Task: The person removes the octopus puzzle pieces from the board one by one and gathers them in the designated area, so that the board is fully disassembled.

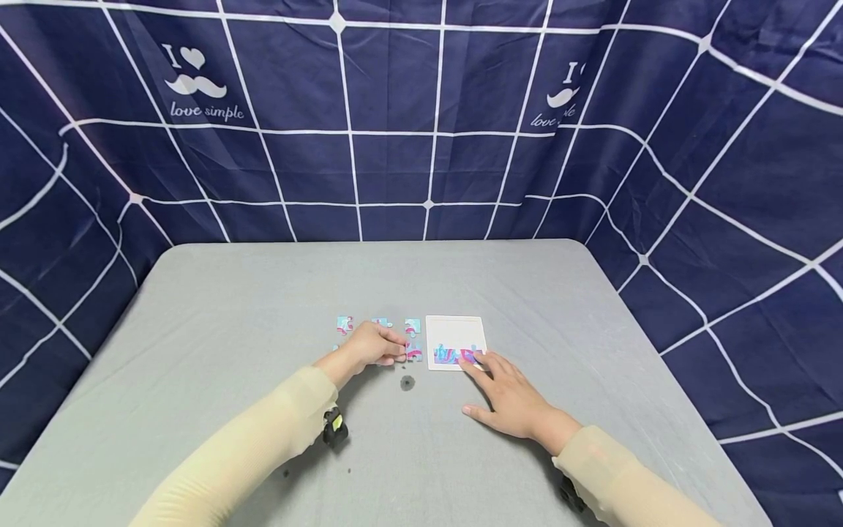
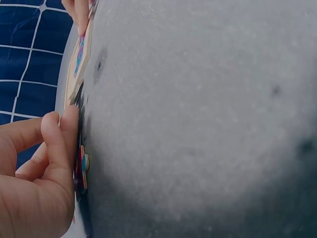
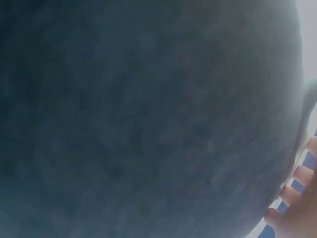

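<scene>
My left hand (image 1: 374,344) pinches the left edge of a pink and blue jigsaw piece (image 1: 414,353) low over the table, just left of a white puzzle tray (image 1: 454,327). In the left wrist view, that hand's thumb and fingers (image 2: 55,141) meet close to the tabletop. Joined purple and blue pieces (image 1: 448,356) fill the tray's near part. My right hand (image 1: 516,399) rests with spread fingers at the tray's near right corner, fingertips on the joined pieces. Its fingers (image 3: 291,196) show at the edge of the right wrist view.
Loose jigsaw pieces lie around the left hand, among them one at the far left (image 1: 345,325) and another (image 1: 413,326) beside the tray; the hand partly covers some. A dark round spot (image 1: 407,383) marks the grey tablecloth (image 1: 263,307). Navy checked curtains (image 1: 388,168) surround the table's back and sides.
</scene>
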`<state>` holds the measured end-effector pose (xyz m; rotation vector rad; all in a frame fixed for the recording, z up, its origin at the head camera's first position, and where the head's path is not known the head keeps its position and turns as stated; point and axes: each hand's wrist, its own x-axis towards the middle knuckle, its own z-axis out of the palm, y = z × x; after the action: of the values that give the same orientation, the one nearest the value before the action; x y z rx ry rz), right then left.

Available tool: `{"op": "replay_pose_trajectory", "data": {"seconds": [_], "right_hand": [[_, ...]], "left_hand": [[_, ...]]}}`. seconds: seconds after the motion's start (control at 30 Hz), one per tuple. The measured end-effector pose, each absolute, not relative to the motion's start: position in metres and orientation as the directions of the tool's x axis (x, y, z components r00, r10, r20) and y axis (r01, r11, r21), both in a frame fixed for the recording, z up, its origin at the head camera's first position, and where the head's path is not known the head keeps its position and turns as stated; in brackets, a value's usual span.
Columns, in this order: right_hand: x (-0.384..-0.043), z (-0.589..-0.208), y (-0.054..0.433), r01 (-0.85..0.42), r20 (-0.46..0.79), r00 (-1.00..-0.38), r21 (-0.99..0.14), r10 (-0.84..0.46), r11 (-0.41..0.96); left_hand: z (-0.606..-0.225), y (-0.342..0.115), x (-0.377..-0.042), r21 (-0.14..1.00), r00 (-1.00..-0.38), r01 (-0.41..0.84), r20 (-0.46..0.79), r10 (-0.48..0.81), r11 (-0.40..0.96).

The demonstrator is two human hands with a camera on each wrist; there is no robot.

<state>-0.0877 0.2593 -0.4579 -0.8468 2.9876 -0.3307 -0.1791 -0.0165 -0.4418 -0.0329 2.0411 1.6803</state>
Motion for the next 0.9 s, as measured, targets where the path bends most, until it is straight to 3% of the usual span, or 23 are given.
{"op": "replay_pose_trajectory", "data": {"seconds": [0.53, 0.9], "right_hand": [[-0.0881, -0.4601, 0.2599, -0.517, 0.040, -0.853, -0.203, -0.521, 0.831], [-0.0880, -0.4602, 0.2599, -0.521, 0.046, -0.851, -0.200, -0.523, 0.830]], "left_hand": [[-0.4378, -0.0198, -0.1801, 0.916, -0.889, -0.249, -0.345, 0.301, 0.315], [-0.4376, -0.0229, -0.1831, 0.924, -0.892, -0.250, -0.337, 0.303, 0.290]]}}
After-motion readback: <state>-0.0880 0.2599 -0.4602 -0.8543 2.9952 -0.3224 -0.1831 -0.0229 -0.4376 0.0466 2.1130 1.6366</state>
